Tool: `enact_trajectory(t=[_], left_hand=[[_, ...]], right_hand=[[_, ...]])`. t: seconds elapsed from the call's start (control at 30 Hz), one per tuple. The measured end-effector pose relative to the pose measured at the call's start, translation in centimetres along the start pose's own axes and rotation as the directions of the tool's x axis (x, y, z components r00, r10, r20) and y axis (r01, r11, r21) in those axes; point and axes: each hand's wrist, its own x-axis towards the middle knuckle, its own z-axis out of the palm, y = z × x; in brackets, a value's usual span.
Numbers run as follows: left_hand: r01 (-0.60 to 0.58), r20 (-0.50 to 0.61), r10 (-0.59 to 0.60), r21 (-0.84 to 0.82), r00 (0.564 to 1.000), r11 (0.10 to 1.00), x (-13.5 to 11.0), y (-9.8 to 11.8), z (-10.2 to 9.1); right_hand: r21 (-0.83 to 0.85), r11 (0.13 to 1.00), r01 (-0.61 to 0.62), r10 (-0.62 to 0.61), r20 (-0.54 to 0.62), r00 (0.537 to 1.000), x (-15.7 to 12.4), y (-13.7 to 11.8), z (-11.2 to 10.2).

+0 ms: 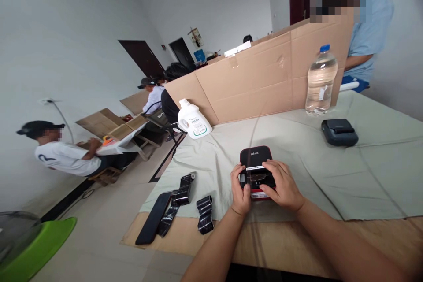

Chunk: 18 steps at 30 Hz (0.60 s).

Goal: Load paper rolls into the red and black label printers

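Note:
A small black and red label printer (256, 154) lies on the cloth in front of me, with a white strip across its top. My left hand (240, 190) holds its left side, thumb at the front edge. My right hand (283, 185) grips the right side, its fingers curled over the top and the thumb at the front. The fingers cover parts of both sides. To the left lie a partly unrolled black glossy roll (183, 189) and a second black roll (205, 214). Beside them is a flat, dark oblong object (153, 218).
A cardboard partition (244, 83) stands along the back of the cloth-covered table (228, 141). Before it are a white jug (194, 121) and a large water bottle (321, 81). A dark boxy device (339, 132) sits at right. Other people sit at left and beyond the partition.

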Motion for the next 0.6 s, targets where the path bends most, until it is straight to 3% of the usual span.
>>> enact_trajectory(t=[0.3, 0.43, 0.53, 0.6], left_hand=[[-0.020, -0.039, 0.023, 0.066, 0.999, 0.998, 0.1, -0.3, 0.2], [0.011, -0.057, -0.008, 0.044, 0.998, 0.999, -0.4, -0.3, 0.3], [0.169, -0.128, -0.173, -0.044, 0.976, 0.985, -1.0, -0.9, 0.4], [0.395, -0.100, -0.422, -0.210, 0.901, 0.894, -1.3, -1.6, 0.3]], right_hand=[[-0.086, 0.996, -0.020, 0.014, -0.071, 0.997, 0.2, -0.2, 0.4], [-0.012, 1.000, -0.014, 0.013, -0.071, 0.997, 0.0, -0.2, 0.3], [0.136, 0.990, -0.042, 0.058, -0.112, 0.992, -0.3, 0.6, 0.3], [0.185, 0.969, -0.161, 0.193, -0.170, 0.966, -0.5, 1.6, 0.6]])
